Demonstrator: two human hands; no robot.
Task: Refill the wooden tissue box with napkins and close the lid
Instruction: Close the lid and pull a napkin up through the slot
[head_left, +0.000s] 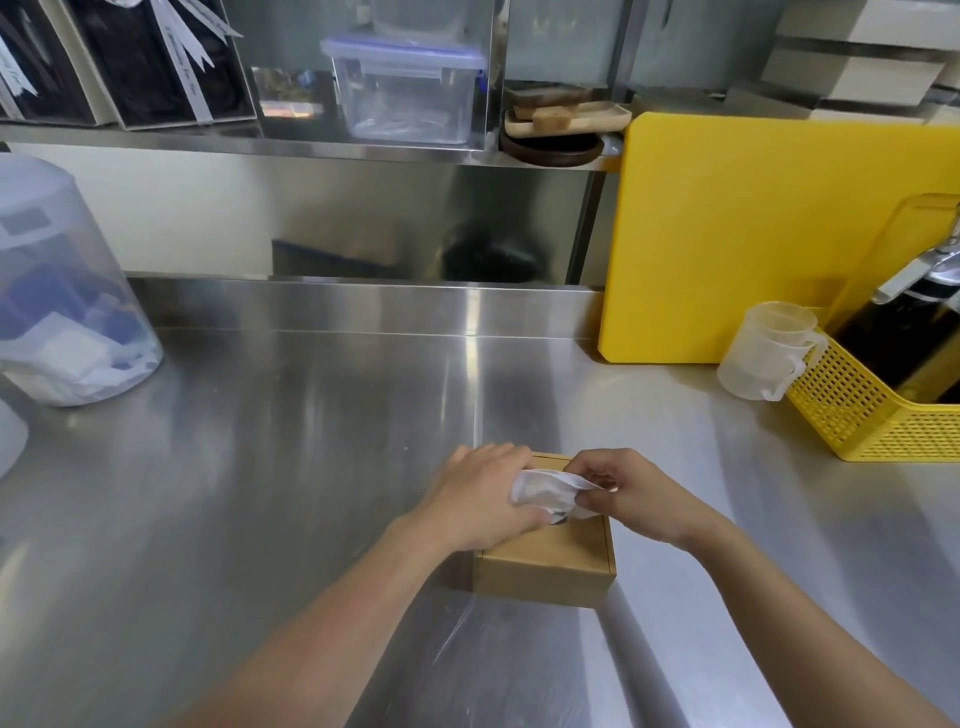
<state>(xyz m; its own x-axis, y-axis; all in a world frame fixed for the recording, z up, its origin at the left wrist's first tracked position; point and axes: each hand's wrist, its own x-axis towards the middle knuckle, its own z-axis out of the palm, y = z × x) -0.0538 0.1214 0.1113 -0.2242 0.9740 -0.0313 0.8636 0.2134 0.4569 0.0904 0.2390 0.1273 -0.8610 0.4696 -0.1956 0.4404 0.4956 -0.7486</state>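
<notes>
A square wooden tissue box (550, 566) sits on the steel counter, near its front edge, with its lid on top. A white napkin (545, 488) sticks up out of the dark hole in the lid. My left hand (483, 493) lies over the left side of the lid, its thumb against the napkin's left end. My right hand (623, 493) pinches the napkin's right end between thumb and fingers. The inside of the box is hidden.
A yellow cutting board (753, 234) leans against the back wall at the right, with a clear measuring cup (763, 353) and a yellow mesh basket (883, 415) holding a dark bottle in front of it. A clear plastic container (62, 291) with napkins stands at the left.
</notes>
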